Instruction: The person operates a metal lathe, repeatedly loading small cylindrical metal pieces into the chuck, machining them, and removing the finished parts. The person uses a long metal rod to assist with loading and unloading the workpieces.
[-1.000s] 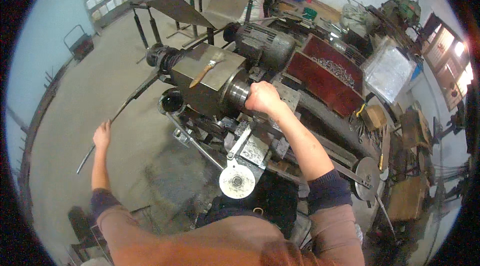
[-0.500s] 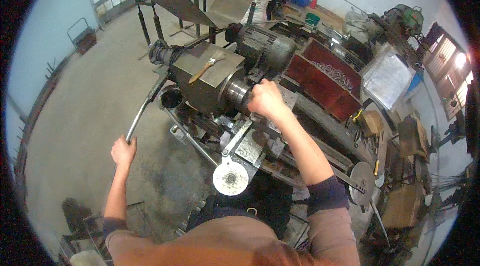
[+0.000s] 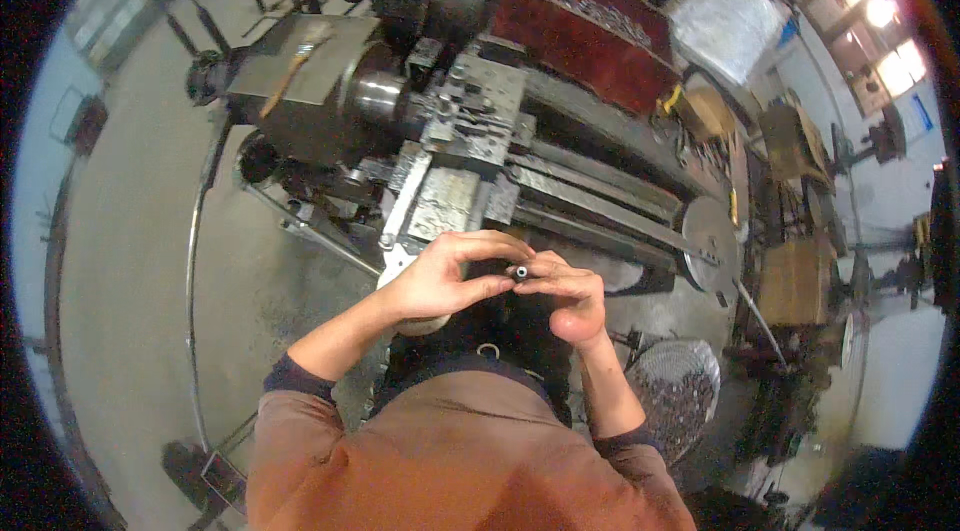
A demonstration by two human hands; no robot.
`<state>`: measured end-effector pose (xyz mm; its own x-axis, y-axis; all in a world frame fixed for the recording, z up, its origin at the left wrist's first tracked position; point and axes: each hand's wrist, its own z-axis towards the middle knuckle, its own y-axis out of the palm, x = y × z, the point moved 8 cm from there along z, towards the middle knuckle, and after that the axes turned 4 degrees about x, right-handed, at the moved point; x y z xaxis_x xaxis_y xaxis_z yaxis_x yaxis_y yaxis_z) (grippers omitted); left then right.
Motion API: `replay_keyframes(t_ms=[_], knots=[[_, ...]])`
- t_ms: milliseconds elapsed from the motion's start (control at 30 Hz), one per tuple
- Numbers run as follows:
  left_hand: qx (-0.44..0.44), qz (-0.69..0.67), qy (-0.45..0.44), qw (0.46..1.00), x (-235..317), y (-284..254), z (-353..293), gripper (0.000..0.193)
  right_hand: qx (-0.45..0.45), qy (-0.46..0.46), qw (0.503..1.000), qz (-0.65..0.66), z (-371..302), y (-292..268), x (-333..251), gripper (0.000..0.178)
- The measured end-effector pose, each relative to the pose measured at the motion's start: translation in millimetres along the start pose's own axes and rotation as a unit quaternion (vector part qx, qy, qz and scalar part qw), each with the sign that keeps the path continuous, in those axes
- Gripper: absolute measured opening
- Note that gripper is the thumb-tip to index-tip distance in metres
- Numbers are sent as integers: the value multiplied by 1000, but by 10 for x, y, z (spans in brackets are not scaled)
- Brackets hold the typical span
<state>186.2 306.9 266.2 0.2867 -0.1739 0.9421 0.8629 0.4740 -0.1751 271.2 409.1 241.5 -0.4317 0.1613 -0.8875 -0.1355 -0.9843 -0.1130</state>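
My left hand (image 3: 440, 278) and my right hand (image 3: 570, 293) meet in front of my body, closed on a small tubular metal piece (image 3: 521, 273) with a pale ring at its end. Fingers cover most of the piece. Just beyond them is a lathe, its shiny spindle chuck (image 3: 380, 96) facing right and the chip-strewn tool carriage (image 3: 478, 111) beside it. Behind my left wrist, a white handwheel (image 3: 398, 259) is partly hidden. The long metal lever (image 3: 190, 281) at the left is out of both hands.
A wooden-handled brush (image 3: 288, 79) lies on the headstock (image 3: 250, 56). Behind the bed stands a dark red tray (image 3: 535, 26) holding metal shavings. A round basket (image 3: 715, 368) of small dark parts sits low at the right, near a metal disc (image 3: 708, 241) at the bed's end.
My left hand has let go of the lever and come to the middle. The right hand has drawn back from the chuck; both now hold the small metal piece. The view has shifted.
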Motion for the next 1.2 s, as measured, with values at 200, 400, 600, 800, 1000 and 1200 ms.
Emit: replay_keyframes(t_ms=[200,400,600,800,1000,1200], knots=[[-27,-61,-9,998,-230,251,60,27,30,18,999,-12,-165,-138,-1,66],[-5,-38,-19,999,-180,195,26,22,40,14,998,48,-117,-98,37,63],[9,-38,-26,999,-254,216,40,21,48,21,997,64,-123,-124,65,63],[7,-46,-32,998,-265,253,88,21,36,33,998,35,-182,-166,125,66],[27,-59,-33,997,-264,243,74,21,64,18,996,58,-142,-167,46,61],[35,-55,-28,997,-248,237,63,18,64,-3,997,-48,-165,-168,-6,60]])
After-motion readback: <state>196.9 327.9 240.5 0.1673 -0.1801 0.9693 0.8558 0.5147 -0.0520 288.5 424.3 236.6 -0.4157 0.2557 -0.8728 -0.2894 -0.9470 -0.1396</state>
